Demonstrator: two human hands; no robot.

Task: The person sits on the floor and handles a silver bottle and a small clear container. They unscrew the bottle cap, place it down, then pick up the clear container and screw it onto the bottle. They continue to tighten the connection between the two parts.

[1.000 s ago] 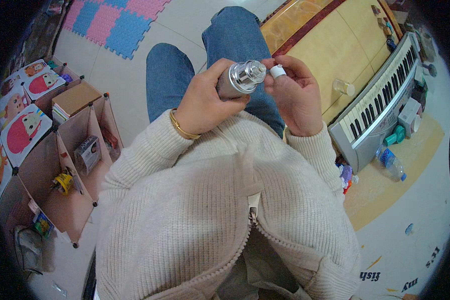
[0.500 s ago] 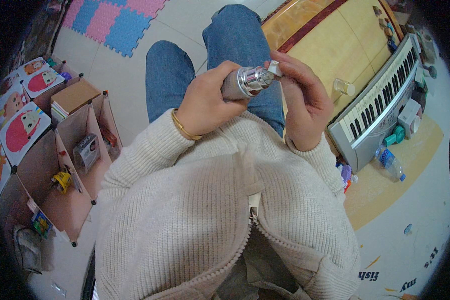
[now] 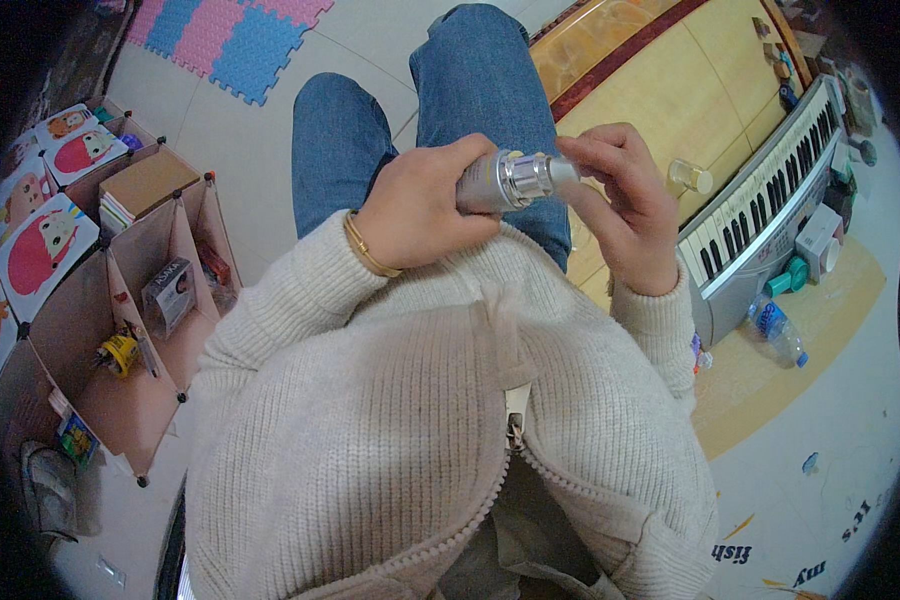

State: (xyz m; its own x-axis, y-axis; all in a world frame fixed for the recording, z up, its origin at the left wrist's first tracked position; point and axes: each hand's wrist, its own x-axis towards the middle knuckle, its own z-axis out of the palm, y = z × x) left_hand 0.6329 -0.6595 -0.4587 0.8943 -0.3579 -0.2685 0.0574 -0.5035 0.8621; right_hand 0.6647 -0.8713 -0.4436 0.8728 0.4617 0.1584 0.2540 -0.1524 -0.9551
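My left hand (image 3: 420, 205) is closed around a silver-grey pump bottle (image 3: 482, 183). The bottle lies sideways above my lap, its shiny metal collar (image 3: 526, 179) toward the right. At the collar's end is a small whitish pump head (image 3: 562, 170), slightly blurred and lined up with the bottle. My right hand (image 3: 625, 205) pinches this pump head between thumb and fingertips, the other fingers curled. Whether the pump head is fully seated on the collar cannot be made out. On the yellow table to the right sits a clear cap (image 3: 690, 177).
An electronic keyboard (image 3: 760, 200) stands along the right side of the table (image 3: 650, 90). A plastic water bottle (image 3: 778, 330) and a green dumbbell-shaped object (image 3: 788, 275) lie beyond it. At left are open cube shelves (image 3: 110, 400); a foam mat (image 3: 240, 45) lies on the floor ahead.
The bottle has turned so its top points more squarely right. The white pump head, earlier tilted at the bottle's tip, now lines up with the collar. My right-hand fingers have curled more.
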